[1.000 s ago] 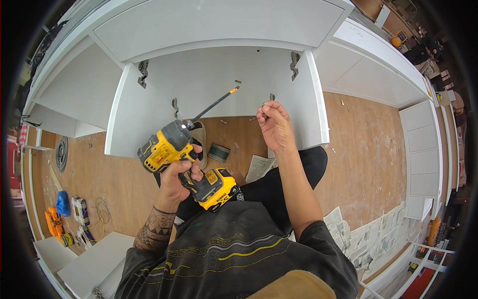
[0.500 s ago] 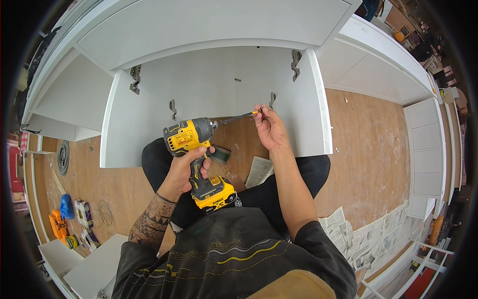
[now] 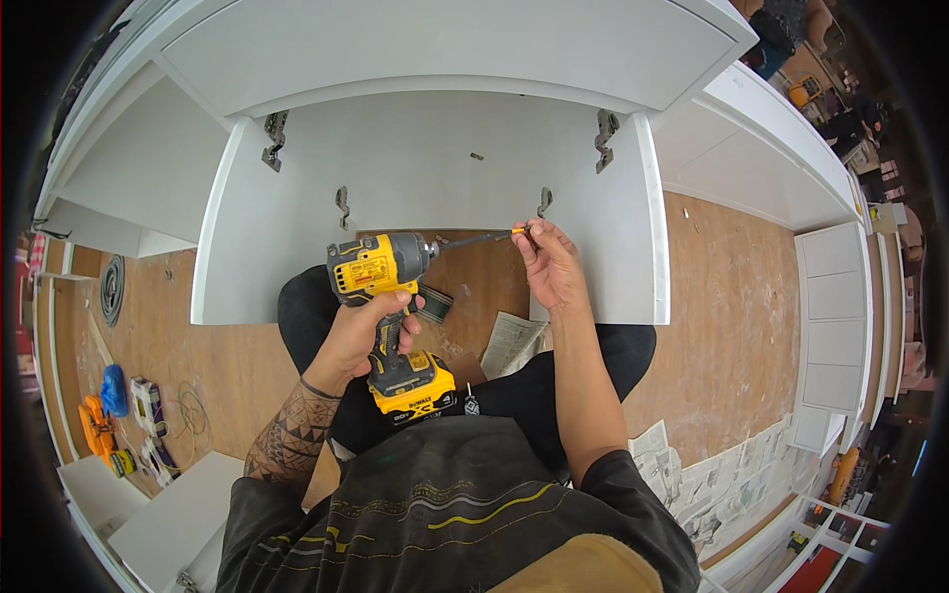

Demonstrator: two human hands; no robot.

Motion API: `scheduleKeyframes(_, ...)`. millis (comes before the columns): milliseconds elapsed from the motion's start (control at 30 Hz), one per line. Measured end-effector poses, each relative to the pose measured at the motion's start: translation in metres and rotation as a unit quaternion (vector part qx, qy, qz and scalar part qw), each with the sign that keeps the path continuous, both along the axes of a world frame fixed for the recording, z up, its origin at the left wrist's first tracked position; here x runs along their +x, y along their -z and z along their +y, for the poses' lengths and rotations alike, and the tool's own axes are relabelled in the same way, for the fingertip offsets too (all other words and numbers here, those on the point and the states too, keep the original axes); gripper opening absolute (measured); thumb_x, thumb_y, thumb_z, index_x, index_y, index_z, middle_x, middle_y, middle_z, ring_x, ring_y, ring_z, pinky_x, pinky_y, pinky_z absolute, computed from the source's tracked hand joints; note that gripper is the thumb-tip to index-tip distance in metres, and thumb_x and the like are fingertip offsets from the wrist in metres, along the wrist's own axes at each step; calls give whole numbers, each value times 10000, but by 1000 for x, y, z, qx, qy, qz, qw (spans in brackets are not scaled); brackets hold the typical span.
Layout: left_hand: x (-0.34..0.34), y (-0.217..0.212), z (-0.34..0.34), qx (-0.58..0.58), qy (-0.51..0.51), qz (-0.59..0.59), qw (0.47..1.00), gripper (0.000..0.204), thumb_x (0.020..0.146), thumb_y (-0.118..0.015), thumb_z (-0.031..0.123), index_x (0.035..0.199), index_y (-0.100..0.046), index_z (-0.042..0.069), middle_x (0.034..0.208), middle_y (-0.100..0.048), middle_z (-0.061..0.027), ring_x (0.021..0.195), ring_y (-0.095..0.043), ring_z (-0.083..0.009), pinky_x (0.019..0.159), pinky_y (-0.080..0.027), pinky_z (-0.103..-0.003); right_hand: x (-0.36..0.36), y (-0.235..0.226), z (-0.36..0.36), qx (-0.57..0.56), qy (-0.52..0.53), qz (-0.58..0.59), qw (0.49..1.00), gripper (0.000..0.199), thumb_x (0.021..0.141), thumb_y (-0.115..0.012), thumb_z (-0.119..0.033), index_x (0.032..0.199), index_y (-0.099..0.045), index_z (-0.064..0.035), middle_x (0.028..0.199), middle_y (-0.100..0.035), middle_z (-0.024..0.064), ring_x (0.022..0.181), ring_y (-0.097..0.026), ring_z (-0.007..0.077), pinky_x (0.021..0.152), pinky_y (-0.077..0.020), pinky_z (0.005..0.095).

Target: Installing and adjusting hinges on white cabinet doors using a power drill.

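My left hand (image 3: 346,341) grips a yellow-and-black cordless impact driver (image 3: 364,267) by its handle, with the nose turned right. A long dark driver bit (image 3: 473,240) reaches from the nose toward my right hand (image 3: 556,269). My right fingers are pinched round the bit's orange-tipped end; whether they also hold a small screw is hidden. Both hands are in front of an open white cabinet, between its two doors. Metal hinges (image 3: 605,141) sit on the doors' upper inner sides, with smaller hinge pieces (image 3: 342,208) lower down.
The left door (image 3: 229,247) and right door (image 3: 645,247) stand open on either side of my knees. Newspaper (image 3: 514,344) and a dark green-edged piece (image 3: 435,304) lie on the wood floor before me. A blue bag (image 3: 115,391) and orange tool (image 3: 97,427) lie at left.
My right hand has moved slightly right and down, still pinching the bit's end. The bit now lies more in line with the driver's nose. The whole view has shifted a little.
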State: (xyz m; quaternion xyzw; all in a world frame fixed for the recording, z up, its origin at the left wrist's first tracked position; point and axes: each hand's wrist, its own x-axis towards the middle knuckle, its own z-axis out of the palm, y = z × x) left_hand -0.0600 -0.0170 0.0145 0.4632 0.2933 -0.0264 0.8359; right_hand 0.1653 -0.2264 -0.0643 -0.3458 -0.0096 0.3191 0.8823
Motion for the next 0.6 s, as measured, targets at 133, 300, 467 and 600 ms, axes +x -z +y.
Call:
scheduleKeyframes(133, -1, 0, 4, -4, 10, 4, 1000, 275, 951, -706, 201, 1121, -651, -8, 815, -689, -98, 581, -651, -124, 527, -561, -289, 0, -4, -7, -34, -26, -41, 998, 78, 968, -702, -34, 1027, -711, 16, 1007, -743, 131, 934, -737, 208, 879, -638, 271)
scheduleKeyframes(300, -2, 11, 12, -79, 11, -17, 997, 288, 971, -679, 236, 1122, -651, -8, 814, -684, -81, 589, -654, -121, 544, -572, -280, -4, -6, -3, -21, -35, 13, 999, 119, 965, -729, -72, 1054, -712, 4, 991, -740, 118, 897, -719, 190, 791, -620, 250)
scheduleKeyframes(467, 13, 20, 16, -180, 38, -29, 983, 395, 1010, -590, 352, 1147, -644, -15, 804, -655, -61, 657, -647, -129, 633, -578, -289, -11, -21, 19, 30, 9, 78, 996, 300, 1029, -680, -251, 1180, -680, 8, 827, -614, 26, 717, -567, 140, 638, -478, 231)
scheduleKeyframes(600, 49, 23, 20, -202, 8, -24, 979, 363, 969, -668, 368, 1076, -689, 22, 822, -694, -49, 656, -684, -120, 668, -612, -294, -30, -53, 13, -53, -1, 122, 991, 412, 1062, -619, -359, 1205, -669, 24, 745, -495, -31, 651, -464, 107, 567, -371, 218)
